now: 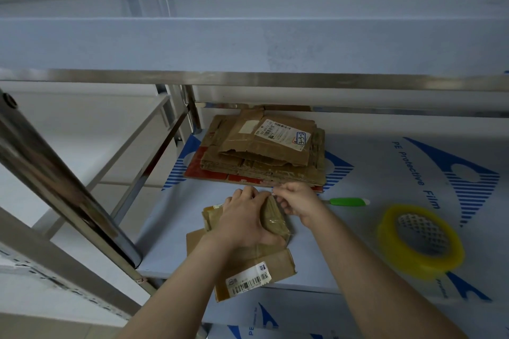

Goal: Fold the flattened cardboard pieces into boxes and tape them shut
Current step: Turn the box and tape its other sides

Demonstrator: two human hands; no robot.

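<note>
On the near table edge, a labelled flat cardboard piece (256, 275) lies under a small box (275, 224). The left hand (242, 223) grips the box, hiding most of it. The right hand (296, 201) pinches a pale scrap (273, 193), too small to identify, at the box's far edge. To the right are a tape roll (421, 239) and a green-handled tool (348, 202). The far flattened stack (261, 151) is partly hidden by a shelf rail (248, 81).

Near the bench's (190, 217) front edge the left hand (242, 224) grips a small box (275, 221) atop a flat cardboard piece (264, 267) while the right hand (298, 202) pinches its far end; flattened cardboard (264, 151) is stacked toward the back edge
</note>
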